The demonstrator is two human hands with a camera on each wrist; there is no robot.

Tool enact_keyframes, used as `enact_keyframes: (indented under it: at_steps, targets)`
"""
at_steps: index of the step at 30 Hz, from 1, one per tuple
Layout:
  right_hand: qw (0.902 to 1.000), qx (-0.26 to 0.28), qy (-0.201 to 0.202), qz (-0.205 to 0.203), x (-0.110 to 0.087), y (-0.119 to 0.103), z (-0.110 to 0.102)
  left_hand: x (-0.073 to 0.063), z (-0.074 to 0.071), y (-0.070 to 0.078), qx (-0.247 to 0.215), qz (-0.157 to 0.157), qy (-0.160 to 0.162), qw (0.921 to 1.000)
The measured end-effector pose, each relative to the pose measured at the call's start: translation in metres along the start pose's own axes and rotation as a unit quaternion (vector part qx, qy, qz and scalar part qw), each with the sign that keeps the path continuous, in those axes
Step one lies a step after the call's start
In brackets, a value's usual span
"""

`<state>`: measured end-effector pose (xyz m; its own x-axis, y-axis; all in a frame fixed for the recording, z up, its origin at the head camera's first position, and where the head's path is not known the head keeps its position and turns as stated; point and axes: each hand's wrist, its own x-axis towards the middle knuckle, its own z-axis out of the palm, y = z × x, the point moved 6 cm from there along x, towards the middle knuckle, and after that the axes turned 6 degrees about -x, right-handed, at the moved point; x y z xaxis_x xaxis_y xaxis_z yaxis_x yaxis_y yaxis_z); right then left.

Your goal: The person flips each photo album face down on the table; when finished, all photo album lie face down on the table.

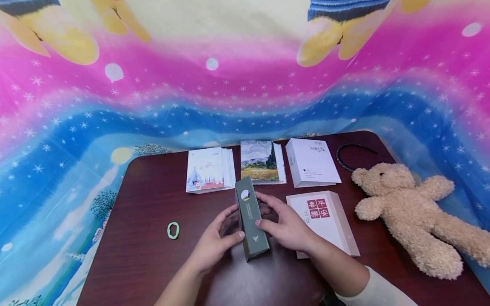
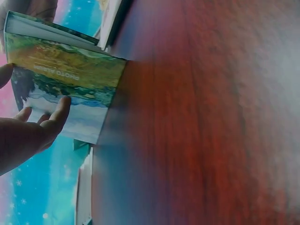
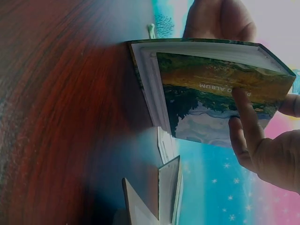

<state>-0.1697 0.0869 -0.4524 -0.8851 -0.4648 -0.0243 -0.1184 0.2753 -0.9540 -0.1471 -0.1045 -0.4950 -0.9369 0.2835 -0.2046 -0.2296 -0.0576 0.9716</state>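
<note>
A photo album (image 1: 249, 204) with a dark green spine stands on edge at the middle of the table, spine up. Its painted landscape cover (image 2: 93, 86) and white pages (image 3: 220, 50) show in the wrist views. My left hand (image 1: 216, 242) holds its left side, thumb at the spine's edge and fingers against the cover. On the opposite side my right hand (image 1: 289, 223) grips it, thumb on the spine and fingers on the other cover. The covers spread slightly at the bottom. Just right of my right hand lies a pale album with red square characters (image 1: 318, 208).
Along the back are a white tent-picture album (image 1: 204, 170), a landscape album (image 1: 258, 163) and a white album (image 1: 311, 163). A light green ring (image 1: 173, 230) lies on the dark wooden table (image 1: 134, 204). To the right are a black headband (image 1: 338, 159) and a teddy bear (image 1: 413, 216).
</note>
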Motion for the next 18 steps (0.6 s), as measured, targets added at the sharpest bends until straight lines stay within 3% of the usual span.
enact_keyframes:
  at_steps: [9, 14, 18]
  targets:
    - [0.9997, 0.022, 0.001, 0.012, -0.004, 0.006, -0.004, 0.005, 0.001, -0.016, 0.012, -0.032, -0.016, 0.9993]
    - [0.9985, 0.048, 0.005, 0.025, -0.007, 0.01, -0.008, 0.006, 0.0, -0.022, 0.032, -0.033, -0.009, 0.9989]
    - [0.9987, 0.037, 0.02, 0.028, -0.01, 0.012, -0.013, 0.007, -0.001, -0.025, 0.047, -0.026, -0.005, 0.9985]
